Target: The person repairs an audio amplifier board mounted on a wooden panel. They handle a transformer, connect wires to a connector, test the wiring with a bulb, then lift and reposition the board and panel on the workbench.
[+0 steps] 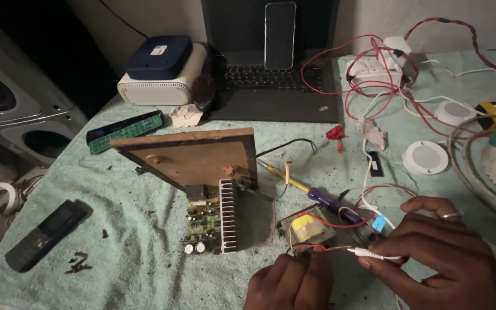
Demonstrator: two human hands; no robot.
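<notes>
Fingertips [368, 261] of right hand [443, 258] pinched shut on white plug [368, 252] with thin wire [322, 248].
Left hand [291, 281] curled closed on that wire, just below small transformer [308, 227] on green towel [133, 229]; circuit board [208, 221] further left.

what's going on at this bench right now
A person is working over a green cloth strewn with electronics. The right hand pinches a white plug on a thin cable, and the left hand holds fine wires beside a small transformer with yellow tape. A circuit board with a finned heat sink sits nearby, under a tilted wooden panel.
</notes>
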